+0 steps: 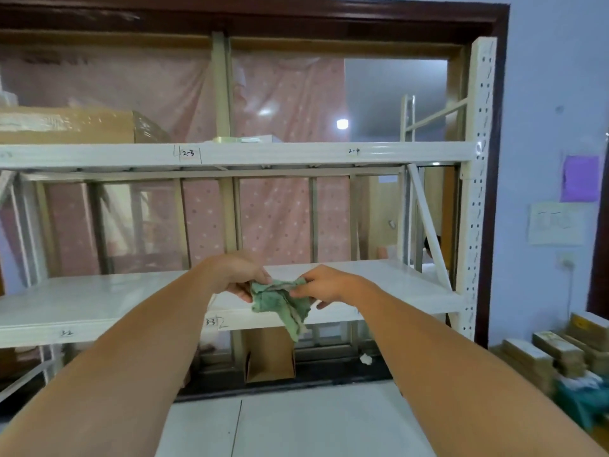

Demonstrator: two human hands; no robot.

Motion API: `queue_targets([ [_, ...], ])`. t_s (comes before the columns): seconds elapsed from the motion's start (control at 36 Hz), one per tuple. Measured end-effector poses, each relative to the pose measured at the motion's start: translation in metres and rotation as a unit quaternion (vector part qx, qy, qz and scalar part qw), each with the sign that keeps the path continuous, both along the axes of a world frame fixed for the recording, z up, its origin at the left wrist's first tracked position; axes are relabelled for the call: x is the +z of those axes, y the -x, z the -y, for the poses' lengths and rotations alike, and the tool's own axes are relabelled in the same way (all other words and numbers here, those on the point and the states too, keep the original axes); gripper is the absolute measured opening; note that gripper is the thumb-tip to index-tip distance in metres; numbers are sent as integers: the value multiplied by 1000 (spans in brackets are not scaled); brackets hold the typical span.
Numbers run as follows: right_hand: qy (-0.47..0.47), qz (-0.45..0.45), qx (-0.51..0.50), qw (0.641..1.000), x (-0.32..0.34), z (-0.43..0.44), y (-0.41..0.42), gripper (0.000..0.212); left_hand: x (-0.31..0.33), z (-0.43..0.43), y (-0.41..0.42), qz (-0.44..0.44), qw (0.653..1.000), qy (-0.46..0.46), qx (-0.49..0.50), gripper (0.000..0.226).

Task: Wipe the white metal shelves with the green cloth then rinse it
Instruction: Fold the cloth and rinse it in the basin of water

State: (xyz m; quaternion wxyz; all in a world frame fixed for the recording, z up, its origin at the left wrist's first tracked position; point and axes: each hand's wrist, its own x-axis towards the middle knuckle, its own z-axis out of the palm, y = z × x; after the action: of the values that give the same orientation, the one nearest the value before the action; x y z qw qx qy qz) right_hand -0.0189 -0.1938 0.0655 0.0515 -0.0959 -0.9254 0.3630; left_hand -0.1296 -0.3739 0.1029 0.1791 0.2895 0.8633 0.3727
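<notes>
The left grip [242, 275] and the right grip [329, 286] each pinch a side of the crumpled green cloth [280, 301], held between them over the near edge of the lower white shelf [99, 300]; a tail of cloth hangs past that edge; on the upper shelf [296, 153], far left, sits a wrapped cardboard box [66, 125].

Mottled green cloth [280, 303]; cream-white shelves [99, 301]; pink curtain [273, 219] with pale dots; purple note [580, 178] on pale blue wall [543, 61]; dark brown frame [502, 77]; tan cardboard box [66, 125].
</notes>
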Motion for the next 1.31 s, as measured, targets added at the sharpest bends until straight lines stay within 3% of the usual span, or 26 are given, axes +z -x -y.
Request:
queue_targets([
  [0.14,62,-26,-26,997,0,14,-18,38,-15,17,-4,24,999,-46,-1,22],
  [0.33,151,-99,-75,981,18,37,-18,27,-24,36,-4,111,972,-206,-19,48],
  [0.42,153,-125,-102,975,21,49,-7,29,-25,49,-11,156,960,-220,-71,49],
  [0.56,167,-134,-116,970,27,71,2,25,-34,69,-9,123,953,-250,-117,51],
  [0.67,179,-157,-151,959,31,83,6,31,-41,78,-3,162,936,-278,-143,61],
  [0.75,200,-171,-162,951,34,87,7,36,-45,80,-2,163,932,-287,-148,52],
  [0.89,259,-177,-178,933,41,88,7,39,-48,73,1,173,919,-347,-67,32],
  [1.0,311,-165,-216,910,35,78,7,38,-52,66,-1,216,926,-308,-37,30],
  [1.17,354,-39,-164,920,7,74,-6,39,-61,59,2,180,945,-270,47,29],
  [1.31,356,-10,-177,917,-19,74,-11,22,-65,59,9,162,969,-178,49,37],
])
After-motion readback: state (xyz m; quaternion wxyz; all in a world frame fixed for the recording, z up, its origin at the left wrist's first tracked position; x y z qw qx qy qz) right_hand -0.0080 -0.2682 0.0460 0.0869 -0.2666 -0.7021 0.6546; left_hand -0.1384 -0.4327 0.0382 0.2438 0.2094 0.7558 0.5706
